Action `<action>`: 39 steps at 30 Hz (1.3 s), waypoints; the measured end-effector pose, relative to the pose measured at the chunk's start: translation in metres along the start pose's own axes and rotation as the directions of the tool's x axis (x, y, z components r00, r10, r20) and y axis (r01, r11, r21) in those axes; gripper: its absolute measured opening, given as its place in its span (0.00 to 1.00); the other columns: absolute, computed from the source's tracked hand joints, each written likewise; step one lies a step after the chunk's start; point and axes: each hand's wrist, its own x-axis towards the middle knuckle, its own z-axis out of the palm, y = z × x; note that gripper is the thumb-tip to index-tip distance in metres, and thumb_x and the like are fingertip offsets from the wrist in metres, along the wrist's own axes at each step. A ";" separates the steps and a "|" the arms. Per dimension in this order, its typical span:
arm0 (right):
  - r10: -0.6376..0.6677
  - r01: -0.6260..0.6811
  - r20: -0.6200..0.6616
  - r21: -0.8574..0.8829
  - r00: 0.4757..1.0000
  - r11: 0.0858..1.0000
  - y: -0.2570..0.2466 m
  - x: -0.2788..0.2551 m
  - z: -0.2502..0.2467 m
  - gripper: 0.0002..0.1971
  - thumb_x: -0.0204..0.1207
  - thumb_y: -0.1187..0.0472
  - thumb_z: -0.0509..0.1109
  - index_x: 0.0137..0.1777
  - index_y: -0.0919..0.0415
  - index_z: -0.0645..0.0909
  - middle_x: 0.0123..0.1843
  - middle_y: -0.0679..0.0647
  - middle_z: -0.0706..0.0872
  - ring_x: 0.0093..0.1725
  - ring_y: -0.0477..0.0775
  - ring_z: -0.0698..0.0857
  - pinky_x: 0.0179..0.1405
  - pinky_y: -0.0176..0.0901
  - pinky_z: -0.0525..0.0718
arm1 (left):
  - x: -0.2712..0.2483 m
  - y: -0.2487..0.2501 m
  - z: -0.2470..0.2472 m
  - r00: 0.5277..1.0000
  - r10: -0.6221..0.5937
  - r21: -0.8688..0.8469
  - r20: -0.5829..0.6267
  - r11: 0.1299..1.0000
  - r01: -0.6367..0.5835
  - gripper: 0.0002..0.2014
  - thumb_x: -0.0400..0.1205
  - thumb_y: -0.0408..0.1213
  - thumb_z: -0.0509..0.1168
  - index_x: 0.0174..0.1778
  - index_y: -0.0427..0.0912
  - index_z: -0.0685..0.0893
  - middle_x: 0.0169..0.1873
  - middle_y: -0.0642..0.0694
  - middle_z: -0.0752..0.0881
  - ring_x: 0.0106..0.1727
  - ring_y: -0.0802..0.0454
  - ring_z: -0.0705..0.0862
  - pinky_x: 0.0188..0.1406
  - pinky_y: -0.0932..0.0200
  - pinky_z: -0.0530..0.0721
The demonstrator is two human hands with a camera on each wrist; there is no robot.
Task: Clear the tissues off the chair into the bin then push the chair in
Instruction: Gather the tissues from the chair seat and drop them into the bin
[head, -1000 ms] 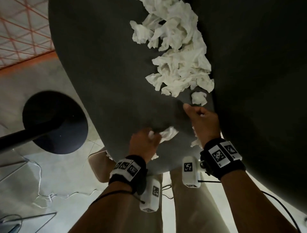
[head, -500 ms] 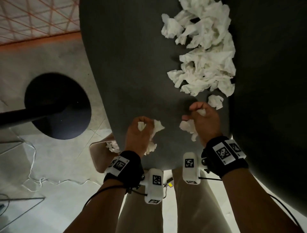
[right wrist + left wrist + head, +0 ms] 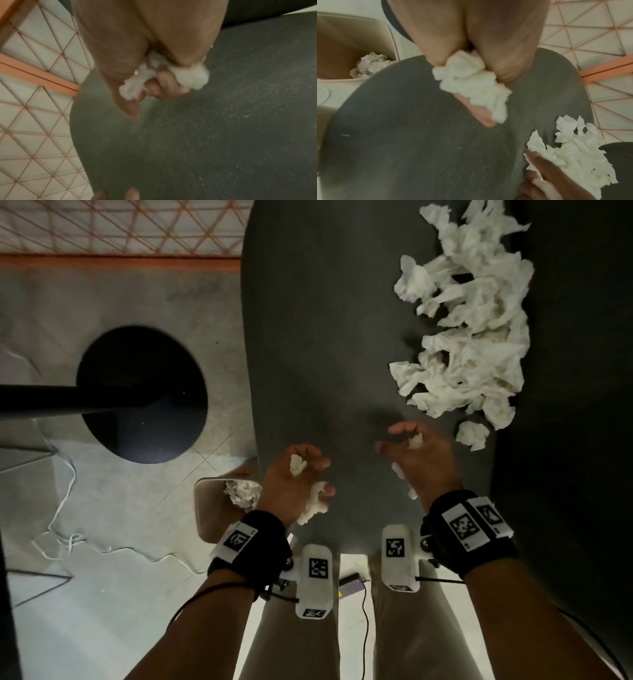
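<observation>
Both hands are fists full of paper: left hand [image 3: 294, 479] squeezing a tissue wad [image 3: 471, 83], right hand [image 3: 419, 460] scrunching another wad [image 3: 190, 77]. Big tissue pile [image 3: 469, 337] sits far right on the dark chair seat [image 3: 325, 337]; the beige bin [image 3: 205, 508] is near left

Pale tiled floor [image 3: 113, 594], round black pedestal base [image 3: 142, 395], loose white cable [image 3: 65, 508].

Dim overall; the pale tiled floor [image 3: 113, 594] catches most light, both wrist views are motion-blurred, and edges bend.
</observation>
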 end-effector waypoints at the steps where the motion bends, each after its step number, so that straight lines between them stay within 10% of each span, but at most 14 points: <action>1: -0.051 0.052 0.039 -0.047 0.998 0.998 0.004 0.002 0.000 0.15 0.66 0.70 0.78 0.46 0.51 0.83 0.30 0.48 0.78 0.24 0.42 0.78 0.25 0.37 0.76 | -0.003 -0.002 -0.002 1.000 0.005 0.051 -0.025 0.999 -0.004 0.08 0.84 0.24 0.62 0.53 0.41 0.79 0.40 0.42 0.85 0.24 0.52 0.80 0.18 0.65 0.74; 5: -0.098 0.108 0.104 -0.091 0.990 0.990 0.022 0.000 -0.002 0.27 0.65 0.82 0.65 0.36 0.43 0.84 0.43 0.48 0.82 0.41 0.48 0.80 0.38 0.47 0.82 | -0.010 -0.014 -0.004 0.990 0.056 0.255 -0.126 0.967 -0.023 0.15 0.81 0.52 0.68 0.34 0.46 0.79 0.25 0.46 0.79 0.17 0.55 0.70 0.15 0.67 0.65; 10: -0.023 0.004 0.262 0.075 0.965 0.997 0.019 -0.021 -0.005 0.17 0.77 0.79 0.58 0.49 0.58 0.81 0.47 0.61 0.82 0.33 0.51 0.82 0.33 0.42 0.86 | -0.020 -0.035 -0.002 0.965 0.110 0.168 -0.239 0.983 -0.070 0.24 0.78 0.67 0.62 0.30 0.49 0.76 0.27 0.43 0.75 0.29 0.49 0.76 0.31 0.57 0.74; 14: -0.037 0.063 0.274 -0.087 0.961 0.994 0.024 -0.041 -0.002 0.08 0.85 0.61 0.61 0.55 0.54 0.82 0.42 0.53 0.88 0.28 0.43 0.79 0.18 0.29 0.73 | -0.038 -0.056 0.002 0.949 0.177 0.127 -0.260 0.981 -0.148 0.26 0.82 0.58 0.60 0.19 0.48 0.73 0.19 0.52 0.73 0.22 0.54 0.72 0.27 0.60 0.68; 20: -0.007 0.126 0.342 -0.329 0.940 0.936 0.043 -0.083 0.015 0.25 0.83 0.41 0.57 0.36 0.58 0.82 0.24 0.50 0.79 0.24 0.45 0.77 0.25 0.37 0.73 | -0.076 -0.096 0.006 0.903 0.206 0.148 -0.378 0.976 -0.161 0.29 0.82 0.59 0.58 0.16 0.47 0.72 0.14 0.54 0.71 0.20 0.54 0.69 0.27 0.57 0.66; 29: -0.080 0.352 0.511 -0.463 0.856 0.813 0.086 -0.122 0.062 0.28 0.84 0.42 0.56 0.24 0.57 0.70 0.22 0.52 0.74 0.26 0.50 0.74 0.34 0.42 0.75 | -0.117 -0.162 -0.021 0.929 0.154 0.389 -0.335 0.921 -0.013 0.28 0.87 0.56 0.52 0.39 0.36 0.84 0.40 0.38 0.88 0.45 0.41 0.84 0.42 0.54 0.75; 35: 0.002 0.388 0.597 -0.524 0.803 0.758 0.136 -0.123 0.114 0.28 0.81 0.39 0.56 0.21 0.49 0.76 0.22 0.48 0.75 0.25 0.49 0.73 0.37 0.50 0.74 | -0.108 -0.211 -0.078 0.956 0.009 0.158 -0.293 0.987 0.039 0.22 0.86 0.55 0.49 0.37 0.48 0.81 0.38 0.47 0.84 0.40 0.46 0.80 0.48 0.48 0.78; 39: 0.167 0.321 0.601 -0.617 0.782 0.719 0.148 -0.123 0.155 0.16 0.83 0.46 0.59 0.38 0.54 0.79 0.35 0.51 0.81 0.36 0.49 0.79 0.45 0.49 0.78 | -0.093 -0.227 -0.124 0.941 0.054 0.079 -0.335 0.996 -0.029 0.13 0.82 0.46 0.51 0.39 0.55 0.80 0.40 0.51 0.82 0.41 0.49 0.79 0.51 0.48 0.79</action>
